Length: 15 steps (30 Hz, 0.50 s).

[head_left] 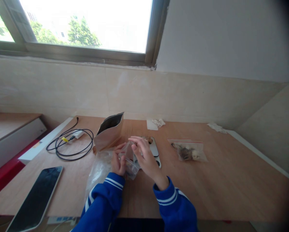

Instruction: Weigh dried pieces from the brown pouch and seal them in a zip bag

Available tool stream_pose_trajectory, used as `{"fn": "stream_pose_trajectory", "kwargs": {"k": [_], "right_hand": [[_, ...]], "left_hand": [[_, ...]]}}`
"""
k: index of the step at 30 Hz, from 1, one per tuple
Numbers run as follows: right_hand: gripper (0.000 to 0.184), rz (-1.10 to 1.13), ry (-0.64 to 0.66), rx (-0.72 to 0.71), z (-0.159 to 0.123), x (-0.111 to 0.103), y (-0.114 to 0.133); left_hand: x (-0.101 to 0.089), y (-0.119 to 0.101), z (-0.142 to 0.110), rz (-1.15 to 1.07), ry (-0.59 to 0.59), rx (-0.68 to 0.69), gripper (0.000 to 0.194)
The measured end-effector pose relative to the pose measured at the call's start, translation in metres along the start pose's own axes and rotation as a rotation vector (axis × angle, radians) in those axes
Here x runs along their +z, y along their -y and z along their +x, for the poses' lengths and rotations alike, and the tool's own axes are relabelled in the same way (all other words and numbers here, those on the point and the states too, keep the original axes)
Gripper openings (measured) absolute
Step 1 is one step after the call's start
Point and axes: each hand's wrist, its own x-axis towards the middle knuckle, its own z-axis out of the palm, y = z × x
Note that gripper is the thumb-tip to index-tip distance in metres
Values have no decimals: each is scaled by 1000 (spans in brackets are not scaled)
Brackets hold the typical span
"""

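Note:
A small clear zip bag [133, 169] stands between my hands, with its mouth upward. My left hand [118, 162] is closed around the bag's left side, fingers bent and partly hidden by the film. Over its right side reaches my right hand [145, 158], fingers stretched out and thumb apart, close to the bag's upper edge. Whether it touches the film I cannot tell. Partly behind the right hand lies a flat white device [154, 149] with a few brown pieces on top. A larger clear plastic bag [99, 170] lies crumpled beneath and beside my left wrist.
An open brown paper pouch [109, 137] stands behind my left hand. A coiled black cable [73, 159] and a tablet [35, 199] lie to the left. On the right is a zip bag of dried pieces [189, 151]. Crumpled tissue [159, 122] lies near the wall.

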Motion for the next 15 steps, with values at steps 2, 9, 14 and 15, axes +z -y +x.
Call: {"fn": "stream_pose_trajectory", "kwargs": {"k": [2, 9, 14, 15], "right_hand": [[31, 20, 29, -9, 1, 6, -6], [31, -51, -205, 119, 7, 9, -86], [36, -232, -56, 123, 2, 26, -124], [39, -268, -14, 109, 1, 30, -126]], "left_hand": [[1, 1, 0, 22, -37, -47, 19], [0, 5, -3, 148, -144, -310, 24], [0, 8, -3, 179, -222, -329, 26], [0, 9, -2, 176, -246, -308, 26]]}}
